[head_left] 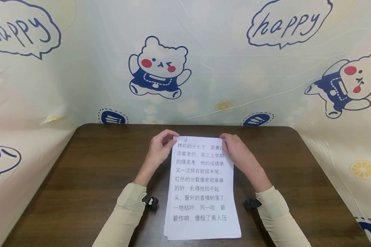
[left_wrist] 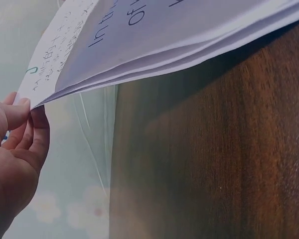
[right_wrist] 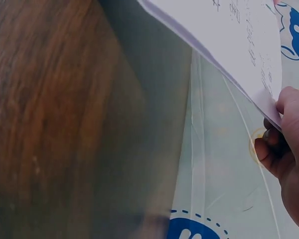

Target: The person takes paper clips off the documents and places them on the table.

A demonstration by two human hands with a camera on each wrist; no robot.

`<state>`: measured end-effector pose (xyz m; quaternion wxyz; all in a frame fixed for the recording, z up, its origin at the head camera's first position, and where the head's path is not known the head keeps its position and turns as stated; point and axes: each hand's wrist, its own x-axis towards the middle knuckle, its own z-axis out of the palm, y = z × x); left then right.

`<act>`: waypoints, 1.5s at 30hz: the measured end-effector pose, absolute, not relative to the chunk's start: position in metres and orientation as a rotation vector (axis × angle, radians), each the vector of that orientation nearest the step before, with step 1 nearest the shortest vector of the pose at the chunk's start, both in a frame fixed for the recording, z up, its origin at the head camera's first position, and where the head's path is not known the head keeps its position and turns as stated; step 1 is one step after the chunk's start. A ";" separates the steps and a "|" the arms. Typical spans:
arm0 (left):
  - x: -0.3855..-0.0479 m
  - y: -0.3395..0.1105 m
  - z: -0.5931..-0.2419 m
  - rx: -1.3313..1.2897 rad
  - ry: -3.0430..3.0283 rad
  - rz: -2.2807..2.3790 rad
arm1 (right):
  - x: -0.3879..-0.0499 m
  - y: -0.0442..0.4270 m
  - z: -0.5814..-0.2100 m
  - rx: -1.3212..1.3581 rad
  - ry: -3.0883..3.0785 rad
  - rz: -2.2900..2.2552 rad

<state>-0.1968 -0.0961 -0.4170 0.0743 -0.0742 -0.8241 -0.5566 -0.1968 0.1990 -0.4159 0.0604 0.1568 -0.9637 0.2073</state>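
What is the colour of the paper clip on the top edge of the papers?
The paper clip looks green; the left wrist view shows it best.

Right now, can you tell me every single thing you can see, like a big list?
stacked white printed paper sheets: several, white, over the table
bent green paper clip: one, green, top edge of the sheets
dark wooden table: one, brown, below the sheets
cartoon-printed backdrop: one, pale, behind the table, with bears and "happy" bubbles
long sleeves: two, cream, on both arms
small wrist devices: two, black, one per wrist
left fingers: one bare hand, pinching the sheets' top left corner
right fingers: one bare hand, pinching the top right corner
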 end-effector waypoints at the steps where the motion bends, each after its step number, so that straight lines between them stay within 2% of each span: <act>1: -0.197 -0.096 -0.417 -0.221 -2.471 -1.672 | -0.196 0.199 -0.416 0.481 -2.898 0.630; 25: -0.195 -0.095 -0.422 -0.208 -2.458 -1.685 | -0.191 0.198 -0.429 0.434 -2.612 0.793; 45: -0.194 -0.094 -0.421 -0.221 -2.434 -1.701 | -0.192 0.189 -0.428 0.002 -2.275 1.504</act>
